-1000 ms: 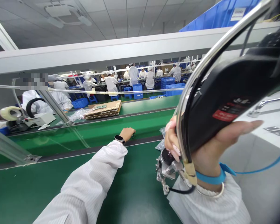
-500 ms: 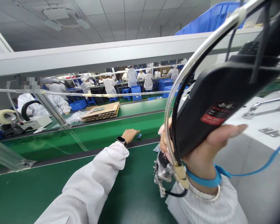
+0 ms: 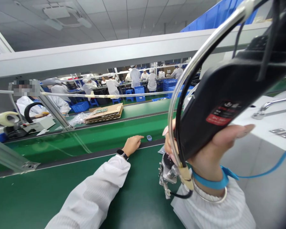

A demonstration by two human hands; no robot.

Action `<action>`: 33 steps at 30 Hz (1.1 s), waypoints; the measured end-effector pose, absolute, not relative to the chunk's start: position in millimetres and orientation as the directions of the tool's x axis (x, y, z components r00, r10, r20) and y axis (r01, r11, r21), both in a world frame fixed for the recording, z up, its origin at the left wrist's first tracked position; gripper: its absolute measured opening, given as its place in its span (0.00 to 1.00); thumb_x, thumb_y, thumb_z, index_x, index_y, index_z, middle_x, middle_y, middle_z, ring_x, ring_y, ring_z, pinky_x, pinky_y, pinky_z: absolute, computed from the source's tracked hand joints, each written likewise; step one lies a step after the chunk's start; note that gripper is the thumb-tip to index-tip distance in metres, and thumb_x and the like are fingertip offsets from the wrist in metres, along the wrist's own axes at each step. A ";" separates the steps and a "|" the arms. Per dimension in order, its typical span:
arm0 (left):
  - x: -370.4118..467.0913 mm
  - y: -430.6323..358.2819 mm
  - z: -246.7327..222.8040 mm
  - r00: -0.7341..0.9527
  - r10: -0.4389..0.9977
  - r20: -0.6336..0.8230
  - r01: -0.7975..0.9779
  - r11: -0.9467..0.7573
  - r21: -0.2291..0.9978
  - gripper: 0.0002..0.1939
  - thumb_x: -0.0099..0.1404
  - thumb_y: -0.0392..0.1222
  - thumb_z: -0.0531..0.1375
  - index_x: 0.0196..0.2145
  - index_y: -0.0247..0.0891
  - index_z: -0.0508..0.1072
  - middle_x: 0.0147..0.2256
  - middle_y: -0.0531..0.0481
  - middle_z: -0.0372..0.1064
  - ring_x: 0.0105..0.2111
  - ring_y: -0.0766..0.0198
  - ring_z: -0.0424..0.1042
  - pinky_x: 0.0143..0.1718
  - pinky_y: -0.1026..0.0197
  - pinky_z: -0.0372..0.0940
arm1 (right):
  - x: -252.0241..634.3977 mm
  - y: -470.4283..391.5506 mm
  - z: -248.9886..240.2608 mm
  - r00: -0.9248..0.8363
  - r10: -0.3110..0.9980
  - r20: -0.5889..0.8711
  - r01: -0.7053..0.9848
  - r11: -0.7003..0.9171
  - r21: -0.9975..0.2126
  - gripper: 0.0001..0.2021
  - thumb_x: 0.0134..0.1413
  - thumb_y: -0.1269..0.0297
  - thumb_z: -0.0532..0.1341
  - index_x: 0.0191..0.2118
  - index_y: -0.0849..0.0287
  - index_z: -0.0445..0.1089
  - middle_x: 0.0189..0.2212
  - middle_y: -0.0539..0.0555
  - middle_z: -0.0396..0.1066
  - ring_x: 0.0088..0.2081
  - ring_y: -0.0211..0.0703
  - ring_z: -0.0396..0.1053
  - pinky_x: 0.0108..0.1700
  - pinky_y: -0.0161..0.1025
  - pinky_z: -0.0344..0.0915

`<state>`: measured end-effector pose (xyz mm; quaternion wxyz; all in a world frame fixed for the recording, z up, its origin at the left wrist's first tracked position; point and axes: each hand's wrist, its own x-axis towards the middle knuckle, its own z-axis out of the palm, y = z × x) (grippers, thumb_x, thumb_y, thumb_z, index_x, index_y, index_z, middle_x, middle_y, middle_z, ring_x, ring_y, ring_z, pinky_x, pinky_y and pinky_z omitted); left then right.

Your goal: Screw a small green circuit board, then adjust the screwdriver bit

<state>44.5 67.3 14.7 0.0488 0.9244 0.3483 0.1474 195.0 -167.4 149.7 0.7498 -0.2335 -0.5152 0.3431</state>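
My left hand is stretched over the dark edge between the near green surface and the green belt. Its index finger points right and no object shows in it. Just past the fingertip, apart from it, a small blue device lies on the belt. My right hand is wrapped round a large black tool with a red label, close to the camera. A metal fitting and a clear tube hang below it. Partly behind the tool is a small clear bag.
Stacked cardboard and plastic wrap lie on the far bench. A tape roll stands at left. A metal post and a grey beam cross the view. A white box is at right. People in white work beyond.
My left hand has drawn back slightly from the blue device, which now shows fully, farther right on the belt. The right hand still grips the tool, shifted slightly right in view.
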 end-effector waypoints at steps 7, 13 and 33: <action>40.0 -4.1 6.2 0.492 0.804 0.335 0.487 -0.573 0.659 0.16 0.63 0.37 0.51 0.46 0.30 0.71 0.21 0.56 0.57 0.20 0.70 0.58 0.24 0.66 0.59 | 204.9 -166.2 150.7 0.177 0.772 0.610 -0.310 0.632 -0.710 0.38 0.41 0.24 0.49 0.31 0.59 0.70 0.17 0.51 0.66 0.14 0.40 0.62 0.11 0.36 0.58; 44.2 -81.1 91.0 0.488 0.857 0.165 -0.472 0.099 0.876 0.16 0.49 0.34 0.65 0.38 0.39 0.72 0.19 0.63 0.46 0.14 0.78 0.38 0.15 0.70 0.40 | 213.7 -169.6 154.7 0.076 0.745 0.663 -0.328 0.646 -0.689 0.35 0.45 0.27 0.52 0.31 0.58 0.72 0.13 0.49 0.62 0.13 0.39 0.60 0.13 0.35 0.57; 54.6 -175.4 154.5 0.745 0.596 0.301 -0.647 0.533 0.545 0.14 0.48 0.31 0.58 0.34 0.38 0.75 0.21 0.59 0.48 0.13 0.79 0.39 0.13 0.68 0.36 | 234.4 -183.1 154.3 0.200 0.706 0.679 0.062 0.683 -0.728 0.17 0.53 0.49 0.61 0.44 0.53 0.69 0.32 0.54 0.72 0.32 0.46 0.73 0.29 0.41 0.72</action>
